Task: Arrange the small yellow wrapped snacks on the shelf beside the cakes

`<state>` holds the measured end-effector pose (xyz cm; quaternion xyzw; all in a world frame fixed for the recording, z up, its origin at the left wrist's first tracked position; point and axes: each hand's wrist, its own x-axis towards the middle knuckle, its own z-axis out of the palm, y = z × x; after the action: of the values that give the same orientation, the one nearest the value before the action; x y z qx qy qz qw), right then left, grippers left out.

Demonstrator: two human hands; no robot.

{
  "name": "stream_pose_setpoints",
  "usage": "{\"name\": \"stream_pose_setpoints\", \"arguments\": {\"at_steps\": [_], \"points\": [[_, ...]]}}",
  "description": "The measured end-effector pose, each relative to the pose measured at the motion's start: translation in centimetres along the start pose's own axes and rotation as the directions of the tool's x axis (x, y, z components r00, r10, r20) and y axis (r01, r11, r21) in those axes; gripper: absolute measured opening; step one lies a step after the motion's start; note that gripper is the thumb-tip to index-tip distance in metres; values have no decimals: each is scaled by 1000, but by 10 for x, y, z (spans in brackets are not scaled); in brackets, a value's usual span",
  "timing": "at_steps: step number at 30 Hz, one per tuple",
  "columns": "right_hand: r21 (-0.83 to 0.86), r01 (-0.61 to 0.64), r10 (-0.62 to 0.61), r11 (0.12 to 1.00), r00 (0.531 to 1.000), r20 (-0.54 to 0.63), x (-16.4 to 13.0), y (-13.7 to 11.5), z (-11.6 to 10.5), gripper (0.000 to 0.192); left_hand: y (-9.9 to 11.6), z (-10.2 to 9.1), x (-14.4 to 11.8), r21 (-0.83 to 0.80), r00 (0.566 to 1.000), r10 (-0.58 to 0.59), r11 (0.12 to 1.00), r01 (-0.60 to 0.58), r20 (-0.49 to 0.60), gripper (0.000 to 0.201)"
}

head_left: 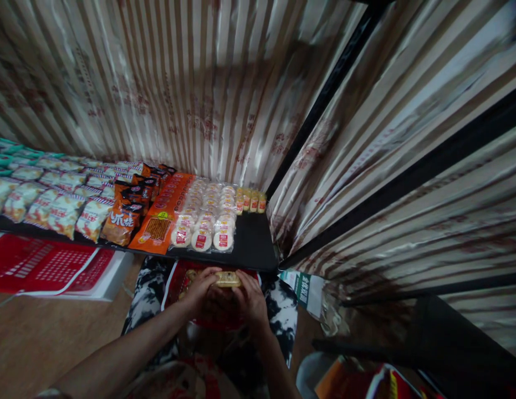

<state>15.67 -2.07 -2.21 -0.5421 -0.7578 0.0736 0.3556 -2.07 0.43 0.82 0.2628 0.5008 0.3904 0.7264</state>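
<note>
Between my left hand (198,289) and my right hand (251,299) is a small yellow wrapped snack (228,279), gripped at both ends. It is held level above a red basket (170,285) with a white rim on my lap. More yellow wrapped pieces (192,275) show in the basket, partly hidden by my left hand. Beyond my hands, a dark shelf (253,238) carries a short row of similar yellow packs (251,200) at its back right. Beside these lie rows of round white wrapped crackers (202,238).
Further left on the shelf are orange pretzel-stick bags (154,233), brown snack bags (121,219) and many white bags (66,213). A red crate (45,263) stands at lower left. Dark metal bars (324,100) and striped sheeting (191,83) bound the back and right. A plastic bag (310,293) lies right.
</note>
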Motion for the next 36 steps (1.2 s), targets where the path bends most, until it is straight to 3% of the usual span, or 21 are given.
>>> {"name": "stream_pose_setpoints", "arguments": {"at_steps": [7,11,16,26,36], "points": [[154,-182,179,971,983,34,11,-12,-16,33,4,-1,-2,62,995,-66,996,62,76,47],[296,-353,337,888,936,105,12,-14,-18,34,4,-2,-3,78,988,-139,988,133,74,56],[351,-496,454,794,868,201,14,-17,-18,36,4,0,-3,58,991,-113,992,109,69,55],[403,-613,535,680,790,300,22,-21,-24,47,-2,6,5,94,990,13,995,-26,143,48],[431,-655,577,621,754,313,21,-11,-15,48,5,19,11,201,988,97,972,-120,121,32]]}}
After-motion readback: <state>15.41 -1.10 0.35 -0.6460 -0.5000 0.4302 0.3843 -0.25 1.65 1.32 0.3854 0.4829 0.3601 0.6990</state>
